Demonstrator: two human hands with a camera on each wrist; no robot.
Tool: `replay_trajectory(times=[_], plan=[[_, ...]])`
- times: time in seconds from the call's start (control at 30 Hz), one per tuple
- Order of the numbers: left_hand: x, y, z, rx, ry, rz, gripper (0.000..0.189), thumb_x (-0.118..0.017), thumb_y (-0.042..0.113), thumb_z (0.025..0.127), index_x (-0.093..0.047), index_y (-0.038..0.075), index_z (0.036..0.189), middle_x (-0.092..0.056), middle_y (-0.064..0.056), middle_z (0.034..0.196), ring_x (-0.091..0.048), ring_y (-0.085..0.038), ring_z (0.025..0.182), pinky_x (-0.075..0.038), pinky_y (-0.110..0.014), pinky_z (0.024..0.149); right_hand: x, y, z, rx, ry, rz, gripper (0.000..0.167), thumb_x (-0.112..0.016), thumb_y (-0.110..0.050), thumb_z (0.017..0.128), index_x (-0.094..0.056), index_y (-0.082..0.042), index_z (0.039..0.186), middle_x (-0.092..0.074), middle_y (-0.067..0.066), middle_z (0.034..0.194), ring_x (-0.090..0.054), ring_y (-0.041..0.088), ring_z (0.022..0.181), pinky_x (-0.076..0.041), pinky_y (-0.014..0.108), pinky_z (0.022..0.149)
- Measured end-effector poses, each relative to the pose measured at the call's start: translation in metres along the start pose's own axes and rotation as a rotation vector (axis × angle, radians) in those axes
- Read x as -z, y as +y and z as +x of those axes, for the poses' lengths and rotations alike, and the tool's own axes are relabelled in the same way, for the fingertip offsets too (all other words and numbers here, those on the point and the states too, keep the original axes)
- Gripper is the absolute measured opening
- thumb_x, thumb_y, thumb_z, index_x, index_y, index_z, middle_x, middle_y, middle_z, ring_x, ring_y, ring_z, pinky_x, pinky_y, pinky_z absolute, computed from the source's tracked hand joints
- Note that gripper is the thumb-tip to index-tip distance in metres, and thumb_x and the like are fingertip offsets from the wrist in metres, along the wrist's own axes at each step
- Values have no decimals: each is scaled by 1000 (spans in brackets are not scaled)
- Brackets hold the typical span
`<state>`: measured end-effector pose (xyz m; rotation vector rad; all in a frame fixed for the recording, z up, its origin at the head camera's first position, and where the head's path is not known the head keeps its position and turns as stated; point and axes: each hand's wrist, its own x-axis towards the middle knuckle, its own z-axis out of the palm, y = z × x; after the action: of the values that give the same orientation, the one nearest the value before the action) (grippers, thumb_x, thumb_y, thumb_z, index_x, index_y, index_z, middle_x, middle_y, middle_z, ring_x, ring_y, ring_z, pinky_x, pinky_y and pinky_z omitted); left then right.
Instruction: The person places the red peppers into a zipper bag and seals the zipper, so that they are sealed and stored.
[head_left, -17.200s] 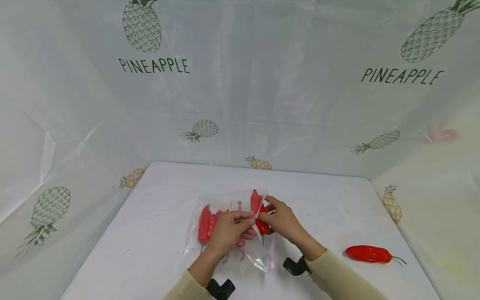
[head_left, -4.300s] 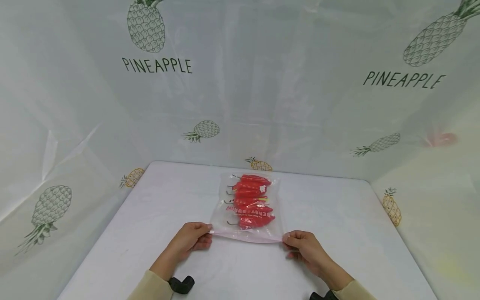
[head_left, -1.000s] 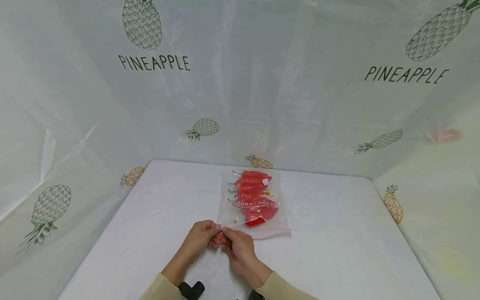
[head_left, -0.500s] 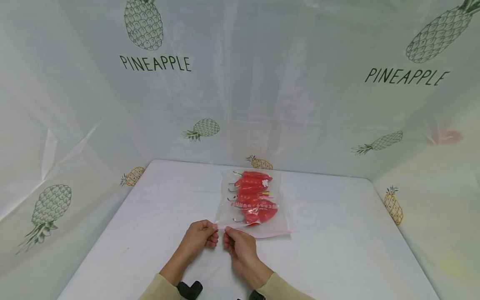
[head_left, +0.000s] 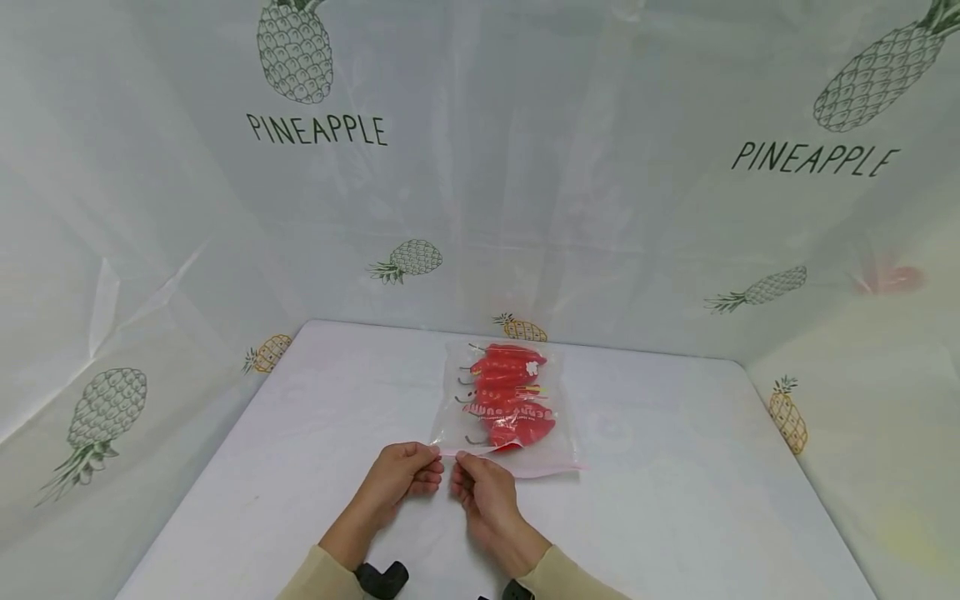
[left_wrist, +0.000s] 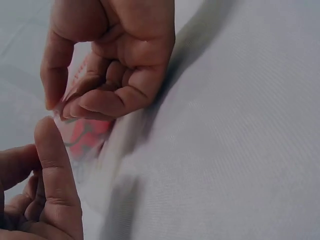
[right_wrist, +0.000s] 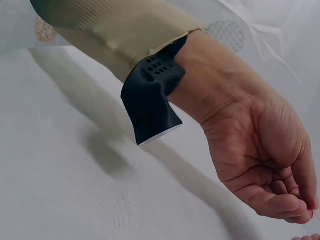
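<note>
A clear zip bag [head_left: 567, 417] with printed lettering lies at the middle of the table. Several red peppers [head_left: 517, 429] with thin curved stems are stacked inside it. The bag's pink-edged mouth faces the person. My left hand [head_left: 397, 479] pinches the left end of this edge between thumb and fingers. Just to its right, my right hand [head_left: 487, 496] pinches the same strip. Beyond my right hand, the mouth's two edges part and leave a gap. In the left wrist view, the right hand [left_wrist: 125, 55] and the red of the peppers [left_wrist: 87, 135] show.
A white table [head_left: 675, 467] carries the bag. Behind and beside it hangs a pale sheet [head_left: 600, 208] printed with pineapples. A black camera mount [head_left: 382, 579] sits on the left wrist, and its twin [head_left: 517, 590] on the right.
A loose pepper at the table's right is gone, and the bag was turned mouth-forward. My right hand came from the mouth's right end to beside my left and edged slightly rightward along the strip.
</note>
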<state>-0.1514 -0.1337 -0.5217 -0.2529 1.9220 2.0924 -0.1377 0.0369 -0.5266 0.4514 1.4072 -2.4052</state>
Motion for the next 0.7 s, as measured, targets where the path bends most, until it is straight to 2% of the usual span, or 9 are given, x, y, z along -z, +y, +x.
replay_trajectory(times=[0.2, 0.5, 0.7], plan=[[-1, 2, 1, -12, -40, -11, 24, -64, 15, 107, -68, -7, 103, -74, -5, 83, -71, -9, 72, -63, -23, 67, 2, -1, 1, -46, -50, 52, 15, -68, -19, 103, -70, -4, 103, -68, -1, 87, -64, 9, 80, -60, 23, 76], [-3, -3, 2, -46, 15, 8, 22, -63, 14, 106, -66, -6, 98, -72, -5, 80, -70, -10, 70, -63, -23, 65, 2, -1, 2, -16, -16, 6, 20, -70, -16, 102, -70, 3, 109, -71, 1, 88, -68, 10, 80, -62, 23, 76], [-1, -4, 3, -44, 12, 21, 24, -62, 15, 107, -66, -8, 99, -72, -6, 80, -70, -11, 69, -63, -24, 65, 6, -1, 0, -21, -45, 49, 27, -68, -14, 103, -66, 7, 120, -75, 4, 91, -75, 12, 85, -66, 32, 86]])
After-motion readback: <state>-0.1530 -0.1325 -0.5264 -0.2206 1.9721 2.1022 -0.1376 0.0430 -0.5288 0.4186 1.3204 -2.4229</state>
